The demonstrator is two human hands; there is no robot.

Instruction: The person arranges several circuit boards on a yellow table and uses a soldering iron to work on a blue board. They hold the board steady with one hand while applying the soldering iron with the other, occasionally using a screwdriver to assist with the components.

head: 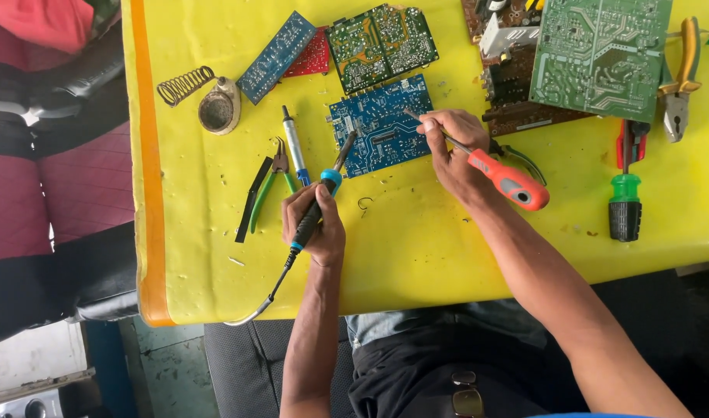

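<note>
My left hand [314, 224] grips a black and blue soldering iron [323, 193], its tip resting on the left part of a blue circuit board [381, 124]. My right hand [451, 147] holds a screwdriver with an orange and grey handle [509, 182]; its metal shaft points up-left and the tip touches the board's right top edge. The board lies flat on the yellow table [416, 240], between both hands.
Green-handled pliers [271, 182] and a blue desoldering pump [296, 147] lie left of the board. A soldering stand with coil [207, 97] sits further left. Other circuit boards [381, 42], a large green board [598, 54], a green-black screwdriver [625, 197] and yellow pliers [683, 73] crowd the back and right.
</note>
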